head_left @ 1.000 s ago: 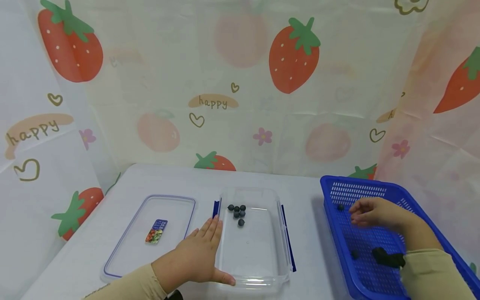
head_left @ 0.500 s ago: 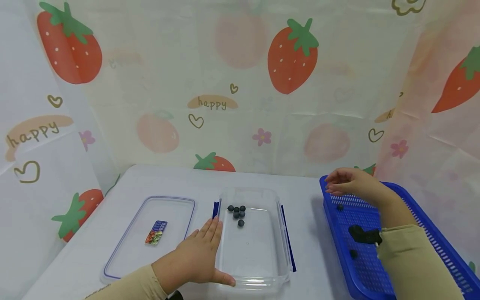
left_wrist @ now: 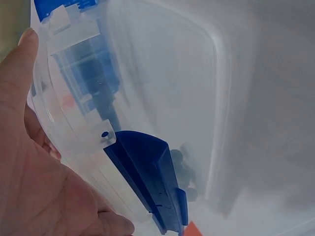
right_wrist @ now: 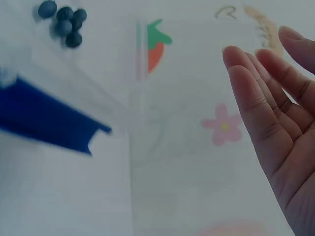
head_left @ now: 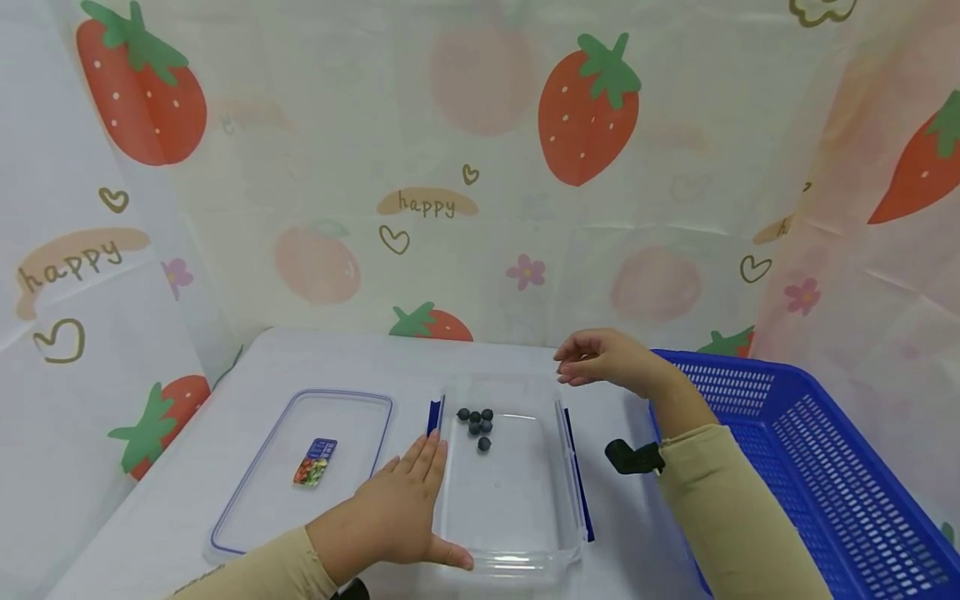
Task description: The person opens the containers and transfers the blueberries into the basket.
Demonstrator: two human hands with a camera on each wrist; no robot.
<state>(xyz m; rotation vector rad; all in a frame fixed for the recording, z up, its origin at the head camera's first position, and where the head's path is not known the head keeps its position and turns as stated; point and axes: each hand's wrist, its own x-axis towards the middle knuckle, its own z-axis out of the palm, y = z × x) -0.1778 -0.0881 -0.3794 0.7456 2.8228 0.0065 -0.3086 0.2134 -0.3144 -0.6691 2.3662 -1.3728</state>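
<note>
The left hand is resting against the container, fingers straight, thumb spread; dark berries are lying inside near its fingertips. The right hand is hovering nearby, fingers bent, any hold unclear.

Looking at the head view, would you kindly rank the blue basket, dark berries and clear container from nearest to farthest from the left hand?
From the left hand:
1. Clear container: touched along its left side.
2. Dark berries: inside it, toward the far end.
3. Blue basket: over on the right.
</note>
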